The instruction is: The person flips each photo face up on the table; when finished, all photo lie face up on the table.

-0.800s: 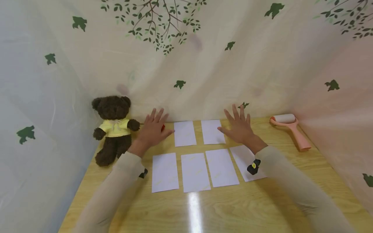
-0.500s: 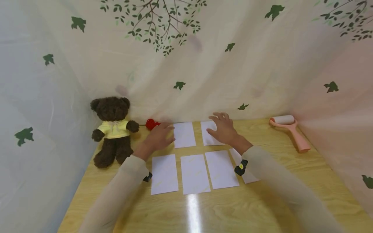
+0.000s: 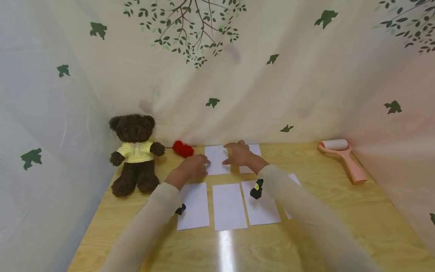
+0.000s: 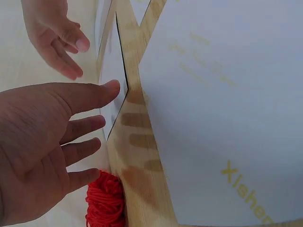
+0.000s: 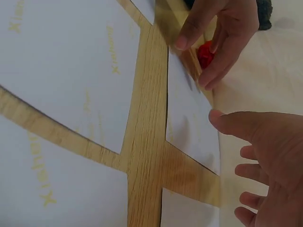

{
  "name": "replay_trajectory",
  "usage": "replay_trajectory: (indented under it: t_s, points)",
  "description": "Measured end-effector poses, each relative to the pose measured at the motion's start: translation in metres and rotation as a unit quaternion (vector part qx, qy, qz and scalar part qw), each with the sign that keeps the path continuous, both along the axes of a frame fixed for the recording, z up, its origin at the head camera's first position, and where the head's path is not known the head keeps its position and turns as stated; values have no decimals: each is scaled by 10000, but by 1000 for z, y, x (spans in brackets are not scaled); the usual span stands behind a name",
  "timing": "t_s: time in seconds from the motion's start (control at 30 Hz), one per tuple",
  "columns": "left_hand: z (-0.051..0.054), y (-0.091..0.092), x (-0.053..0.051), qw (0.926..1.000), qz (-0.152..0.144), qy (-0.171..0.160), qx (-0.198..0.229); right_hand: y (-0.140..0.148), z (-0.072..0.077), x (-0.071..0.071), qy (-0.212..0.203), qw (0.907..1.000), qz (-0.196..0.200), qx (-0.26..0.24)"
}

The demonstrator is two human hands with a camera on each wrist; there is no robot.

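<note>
Two white sheets with faint yellow print lie in the back row on the table. My left hand (image 3: 191,168) hovers at the left edge of the back left sheet (image 3: 217,166). Over that sheet's right side reaches my right hand (image 3: 239,154), partly covering the back right sheet (image 3: 255,150). In the left wrist view, the fingers of my left hand (image 4: 47,146) are extended and hold nothing. The right wrist view has my right hand (image 5: 274,156) with thumb and fingers apart, also holding nothing. Whether any fingertip touches the paper, I cannot tell.
A front row of several white sheets (image 3: 229,207) lies nearer me, the rightmost partly hidden by my right sleeve. Red yarn (image 3: 182,149) sits behind my left hand. A brown teddy bear (image 3: 136,153) leans at left; a pink-handled lint roller (image 3: 344,158) lies at right.
Both hands have lowered and come inward, from spread apart near the back cloth to either side of the back left sheet. The red yarn, mostly covered before, is in sight. The sheets look unmoved.
</note>
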State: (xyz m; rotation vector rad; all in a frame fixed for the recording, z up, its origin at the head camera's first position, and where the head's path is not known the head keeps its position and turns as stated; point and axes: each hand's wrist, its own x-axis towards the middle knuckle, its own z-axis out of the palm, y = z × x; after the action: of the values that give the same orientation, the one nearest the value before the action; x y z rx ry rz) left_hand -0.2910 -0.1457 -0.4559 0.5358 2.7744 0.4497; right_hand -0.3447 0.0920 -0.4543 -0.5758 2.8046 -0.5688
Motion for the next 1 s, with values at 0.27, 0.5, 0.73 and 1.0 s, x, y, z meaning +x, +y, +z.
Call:
replay_trajectory:
  t_s: [0.27,0.5,0.73,1.0]
  points:
    - [-3,4,-3,9991,252,-310,149,-14,-14,-18,-355,9968,-95,709]
    - [1,9,-8,9963,530,-672,46,-13,-13,-21,-549,9962,-140,662]
    - [2,9,-9,9976,402,-558,-115,-13,-9,-20,-571,9979,-162,255]
    - [2,10,-7,9972,467,-585,9,-16,-14,-28,-695,9853,-446,-1497]
